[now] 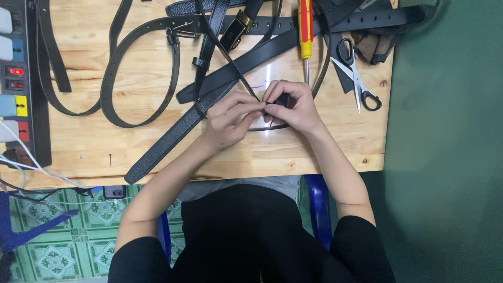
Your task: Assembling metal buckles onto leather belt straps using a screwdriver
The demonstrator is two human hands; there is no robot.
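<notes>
My left hand [230,118] and my right hand [293,107] meet over the middle of a wooden table [325,141]. Both pinch the end of a thin black belt strap [230,60] that runs up and away from my fingertips. A small dark part, perhaps a buckle, sits under my right fingers; I cannot make it out. A wide black textured belt [167,141] lies diagonally under my left hand.
Several black belts [112,84] loop across the table's far side, one with a gold buckle [242,22]. A red and yellow screwdriver [305,29] and scissors [356,73] lie to the right. A power strip [15,78] runs along the left edge.
</notes>
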